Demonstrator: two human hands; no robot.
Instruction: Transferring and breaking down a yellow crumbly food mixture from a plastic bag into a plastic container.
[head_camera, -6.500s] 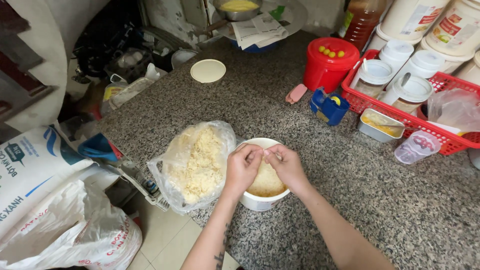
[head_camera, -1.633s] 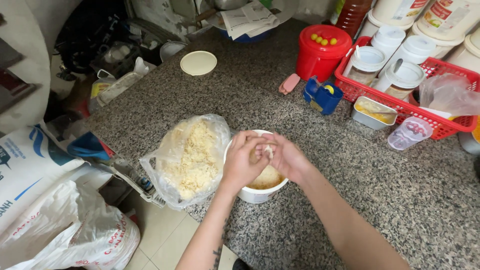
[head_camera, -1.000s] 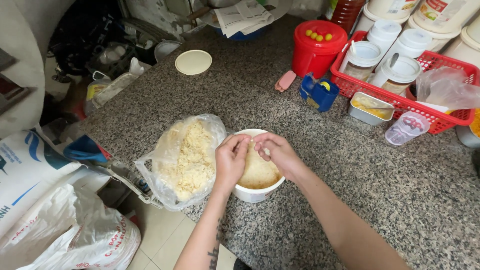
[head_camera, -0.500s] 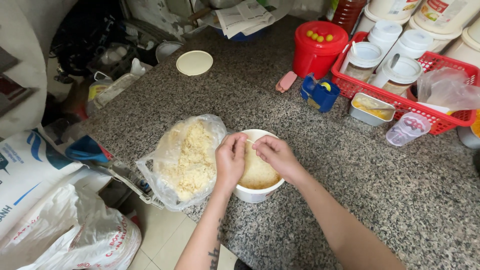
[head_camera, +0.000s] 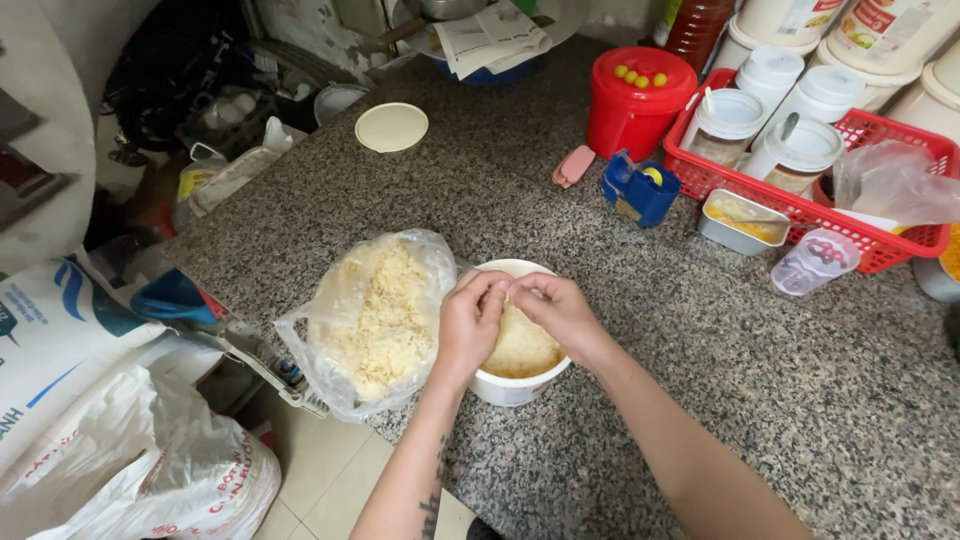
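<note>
Leftmost, a clear bag (head_camera: 375, 320) of pale shreds lies just beside the white tub (head_camera: 512, 385). Directly above the tub, left hand (head_camera: 470, 320) and right hand (head_camera: 558, 308) meet, fingertips pinched together over its yellowish filling (head_camera: 522, 350).

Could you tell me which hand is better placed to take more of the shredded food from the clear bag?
Probably the left hand: it is right beside the clear bag, while the right hand is over the white tub's far side.

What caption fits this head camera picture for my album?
Two hands, left hand and right hand, press yellow shreds into a white tub beside a plastic bag.
</note>
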